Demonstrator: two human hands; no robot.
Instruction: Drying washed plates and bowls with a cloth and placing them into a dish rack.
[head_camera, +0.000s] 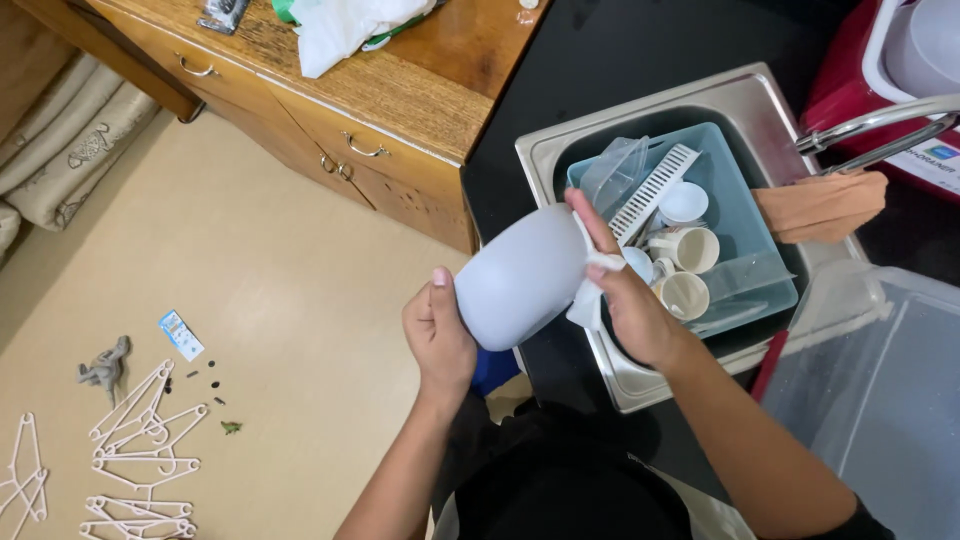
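Note:
My left hand (438, 338) holds a pale grey rounded pot (520, 276) by its base, tilted on its side at the sink's left edge. At the pot's rim my right hand (625, 295) presses a white cloth (590, 290), its fingers reaching over the opening. Just to the right, inside the steel sink (640, 110), sits a light blue plastic tub (745, 215) holding two cream cups (686, 271), a small white bowl (684, 203), a white slotted rack (655, 190) and clear plastic pieces.
A chrome tap (880, 130) with a tan cloth (822, 205) hangs over the sink. A clear plastic bin (880, 385) stands at right. A wooden drawer cabinet (340, 100) is at top left. White hangers (140, 450) and small items lie on the beige floor.

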